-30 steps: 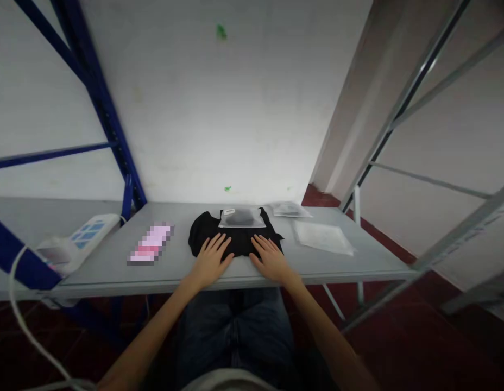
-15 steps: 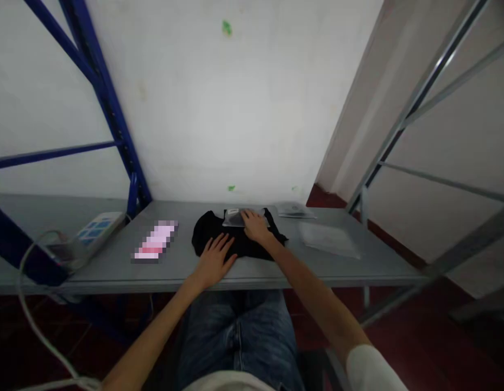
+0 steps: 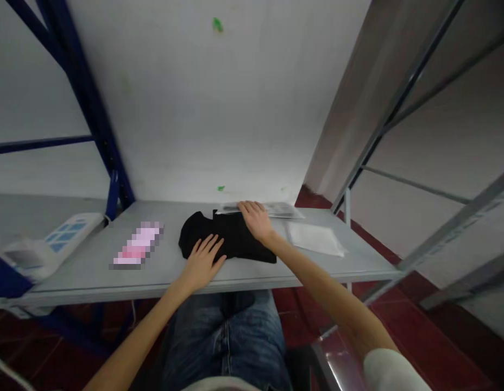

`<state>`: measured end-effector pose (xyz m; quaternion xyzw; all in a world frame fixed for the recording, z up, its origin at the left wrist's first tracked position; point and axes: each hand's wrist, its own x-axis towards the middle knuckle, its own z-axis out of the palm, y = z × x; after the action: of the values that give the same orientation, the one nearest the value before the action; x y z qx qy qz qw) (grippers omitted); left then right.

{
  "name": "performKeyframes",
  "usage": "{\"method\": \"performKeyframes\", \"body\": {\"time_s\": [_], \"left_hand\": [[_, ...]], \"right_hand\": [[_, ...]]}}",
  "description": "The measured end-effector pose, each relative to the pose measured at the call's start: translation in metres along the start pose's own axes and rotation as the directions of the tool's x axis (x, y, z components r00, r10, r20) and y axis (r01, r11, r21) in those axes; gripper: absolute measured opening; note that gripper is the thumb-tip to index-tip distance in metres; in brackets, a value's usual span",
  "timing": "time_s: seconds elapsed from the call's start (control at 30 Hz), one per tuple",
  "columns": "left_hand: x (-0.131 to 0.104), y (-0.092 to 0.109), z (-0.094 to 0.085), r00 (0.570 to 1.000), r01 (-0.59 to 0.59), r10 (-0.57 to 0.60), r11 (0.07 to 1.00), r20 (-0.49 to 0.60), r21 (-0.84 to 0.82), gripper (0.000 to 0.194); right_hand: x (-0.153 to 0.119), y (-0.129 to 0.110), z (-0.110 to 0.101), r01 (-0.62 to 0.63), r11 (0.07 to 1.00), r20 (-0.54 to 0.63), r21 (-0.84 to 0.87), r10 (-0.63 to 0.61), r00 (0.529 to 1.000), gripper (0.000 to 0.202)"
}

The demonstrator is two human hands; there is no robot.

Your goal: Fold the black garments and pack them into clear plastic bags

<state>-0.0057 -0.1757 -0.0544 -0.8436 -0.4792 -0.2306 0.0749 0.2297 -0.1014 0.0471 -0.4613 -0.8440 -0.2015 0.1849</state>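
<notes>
A folded black cloth garment (image 3: 235,236) lies on the grey shelf-like table in front of me. My left hand (image 3: 201,263) rests flat on its near left part, fingers spread, holding nothing. My right hand (image 3: 256,221) reaches over the garment's far right part. Its fingers are stretched out over a clear plastic packet (image 3: 226,208) at the garment's far edge, and they partly cover it. I cannot make out what is inside that packet. Just right of it, close to the wall, lies another clear packet (image 3: 285,210).
A whitish translucent plastic bag (image 3: 315,238) lies flat to the right on the table (image 3: 252,276). On the left are a blurred-out pink phone-like item (image 3: 138,244) and a white power strip (image 3: 67,239). A blue metal post (image 3: 101,136) rises at left, a grey frame (image 3: 376,136) at right.
My right hand has moved the clear packet away from me, from on top of the garment to its far edge by the other packet. My left hand stays on the garment. The view has shifted slightly.
</notes>
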Motion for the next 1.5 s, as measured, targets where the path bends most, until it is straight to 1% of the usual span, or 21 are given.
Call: {"method": "performKeyframes", "body": {"time_s": [0.07, 0.13, 0.17, 0.23, 0.3, 0.37, 0.43, 0.53, 0.6, 0.7, 0.87, 1.03, 1.17, 1.27, 1.33, 1.37, 1.43, 1.5], "left_hand": [[0.000, 0.000, 0.000, 1.000, 0.005, -0.005, 1.000, 0.005, -0.005, 0.057], [0.000, 0.000, -0.001, 1.000, 0.010, -0.010, 1.000, 0.005, -0.008, 0.056], [0.000, 0.000, -0.001, 1.000, 0.011, -0.011, 1.000, 0.005, -0.008, 0.056], [0.000, 0.000, -0.001, 1.000, 0.009, -0.009, 1.000, 0.006, -0.003, 0.057], [0.000, 0.000, 0.000, 1.000, 0.010, -0.010, 1.000, 0.005, 0.002, 0.057], [0.000, -0.001, 0.001, 1.000, 0.011, -0.011, 1.000, -0.003, 0.004, 0.057], [0.000, -0.002, 0.003, 1.000, 0.007, -0.007, 1.000, -0.010, 0.002, 0.057], [-0.001, -0.004, 0.006, 1.000, 0.002, -0.002, 1.000, -0.027, 0.000, 0.057], [-0.001, -0.005, 0.008, 0.999, -0.001, 0.000, 1.000, -0.039, -0.003, 0.057], [-0.001, -0.004, 0.007, 0.999, -0.001, 0.001, 1.000, -0.033, -0.007, 0.057], [0.000, -0.004, 0.005, 1.000, 0.004, -0.004, 1.000, -0.016, -0.006, 0.058], [-0.001, -0.002, 0.006, 1.000, 0.014, -0.014, 1.000, -0.019, -0.017, 0.057], [-0.001, 0.003, 0.001, 0.999, 0.009, -0.011, 1.000, -0.034, -0.030, 0.055], [0.005, -0.001, -0.013, 0.993, 0.044, -0.047, 0.999, -0.108, -0.022, 0.051], [0.011, -0.014, -0.026, 0.968, 0.154, -0.149, 0.988, -0.200, 0.011, 0.050], [0.013, -0.022, -0.032, 0.944, 0.231, -0.216, 0.972, -0.248, 0.035, 0.051], [0.016, -0.041, -0.041, 0.879, 0.397, -0.351, 0.914, -0.322, 0.086, 0.056], [0.017, -0.058, -0.045, 0.810, 0.521, -0.448, 0.846, -0.379, 0.112, 0.063]], "right_hand": [[-0.003, 0.037, -0.008, -0.058, 0.998, -0.027, 0.012, 0.058, 0.998, 0.053], [-0.008, 0.078, -0.010, -0.161, 0.987, -0.044, -0.015, 0.160, 0.986, 0.052], [-0.012, 0.098, -0.009, -0.227, 0.973, -0.055, -0.030, 0.225, 0.973, 0.051], [-0.022, 0.132, -0.004, -0.307, 0.951, -0.064, -0.042, 0.304, 0.950, 0.048], [-0.034, 0.153, 0.006, -0.372, 0.927, -0.071, -0.046, 0.369, 0.927, 0.046], [-0.047, 0.162, 0.020, -0.415, 0.908, -0.066, -0.047, 0.412, 0.909, 0.046], [-0.055, 0.163, 0.035, -0.444, 0.895, -0.052, -0.047, 0.442, 0.896, 0.047], [-0.061, 0.160, 0.053, -0.462, 0.886, -0.035, -0.039, 0.461, 0.887, 0.047], [-0.062, 0.158, 0.061, -0.458, 0.889, -0.016, -0.024, 0.457, 0.889, 0.048], [-0.059, 0.159, 0.067, -0.463, 0.886, 0.018, -0.007, 0.463, 0.886, 0.049], [-0.055, 0.161, 0.069, -0.505, 0.863, 0.037, -0.024, 0.505, 0.862, 0.048], [-0.059, 0.166, 0.067, -0.543, 0.839, 0.054, -0.042, 0.545, 0.837, 0.050], [-0.064, 0.168, 0.062, -0.523, 0.852, 0.084, -0.020, 0.523, 0.848, 0.052], [-0.067, 0.167, 0.057, -0.480, 0.877, 0.082, 0.018, 0.477, 0.875, 0.056], [-0.070, 0.163, 0.053, -0.448, 0.893, 0.060, 0.043, 0.446, 0.893, 0.061], [-0.073, 0.160, 0.051, -0.434, 0.899, 0.045, 0.053, 0.432, 0.901, 0.064], [-0.081, 0.148, 0.048, -0.408, 0.911, 0.018, 0.065, 0.407, 0.913, 0.069], [-0.091, 0.128, 0.045, -0.370, 0.923, -0.018, 0.108, 0.374, 0.927, 0.070]]}}
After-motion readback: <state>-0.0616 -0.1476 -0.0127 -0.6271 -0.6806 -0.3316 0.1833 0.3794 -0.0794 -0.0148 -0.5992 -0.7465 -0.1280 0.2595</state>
